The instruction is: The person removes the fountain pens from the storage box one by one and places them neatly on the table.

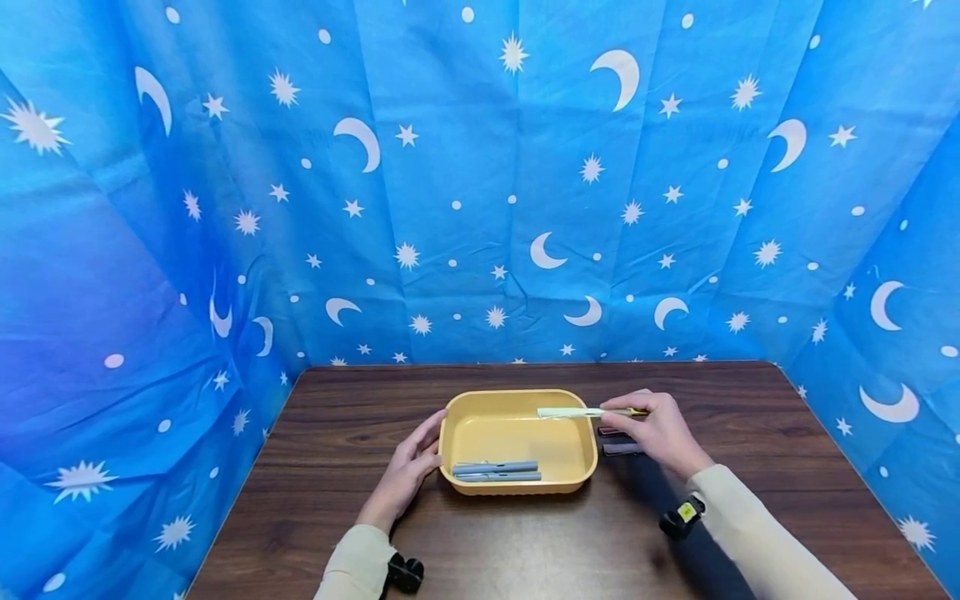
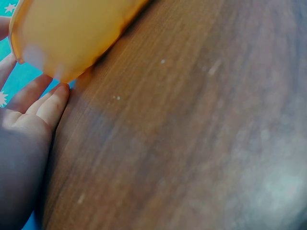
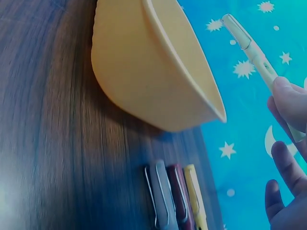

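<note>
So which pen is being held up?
The pale green pen, pinched in the right hand; the blue-grey pens lie in the yellow tray, the other pens on the wooden table.

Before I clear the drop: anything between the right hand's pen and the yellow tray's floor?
Only the right rim of the tray, if lowered straight down: the pale pen crosses over it, the right hand outside. The blue-gray pens lie along the near side.

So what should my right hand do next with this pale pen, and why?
Probably lower the pale pen into the yellow tray: your right hand holds it raised near the tray's right end, two gray-blue pens lie inside, and your left hand touches the tray's left side.
</note>
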`<state>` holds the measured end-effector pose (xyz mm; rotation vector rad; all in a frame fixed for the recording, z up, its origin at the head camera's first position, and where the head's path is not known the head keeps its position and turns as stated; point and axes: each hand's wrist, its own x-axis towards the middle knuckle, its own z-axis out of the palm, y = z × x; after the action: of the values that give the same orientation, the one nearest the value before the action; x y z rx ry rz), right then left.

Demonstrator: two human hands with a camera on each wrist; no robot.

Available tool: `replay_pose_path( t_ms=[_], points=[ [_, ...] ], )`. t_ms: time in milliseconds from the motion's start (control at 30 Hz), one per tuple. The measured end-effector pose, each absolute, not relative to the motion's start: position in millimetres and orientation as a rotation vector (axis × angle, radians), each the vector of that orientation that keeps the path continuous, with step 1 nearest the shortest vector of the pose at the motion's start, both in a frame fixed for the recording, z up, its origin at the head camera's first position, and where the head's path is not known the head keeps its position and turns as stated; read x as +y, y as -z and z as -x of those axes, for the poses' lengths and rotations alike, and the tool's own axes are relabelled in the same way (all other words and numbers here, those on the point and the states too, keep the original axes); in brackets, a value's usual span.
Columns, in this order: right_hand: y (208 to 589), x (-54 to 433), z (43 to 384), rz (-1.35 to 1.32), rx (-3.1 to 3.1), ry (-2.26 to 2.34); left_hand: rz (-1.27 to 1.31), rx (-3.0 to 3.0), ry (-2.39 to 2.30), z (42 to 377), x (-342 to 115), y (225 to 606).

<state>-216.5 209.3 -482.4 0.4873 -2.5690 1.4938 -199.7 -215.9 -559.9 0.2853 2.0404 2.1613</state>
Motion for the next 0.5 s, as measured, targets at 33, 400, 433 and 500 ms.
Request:
replay_pose_path(
  t_ms=[33, 400, 433, 500],
  points=[
    [482, 213, 215, -0.479, -2.57, -1.478, -0.284, 2.039, -2.163, 200, -216, 560],
    [490, 244, 203, -0.345, -2.605, -1.327, -0.282, 2.064, -2.141, 200, -216, 561],
    [491, 247, 202, -0.344, -2.604, -1.32, -0.281, 2.066, -2.138, 200, -217, 562],
    [494, 252, 199, -0.34, -2.597, -1.307, -0.279, 2.069, -2.137, 200, -217, 562]
  ],
)
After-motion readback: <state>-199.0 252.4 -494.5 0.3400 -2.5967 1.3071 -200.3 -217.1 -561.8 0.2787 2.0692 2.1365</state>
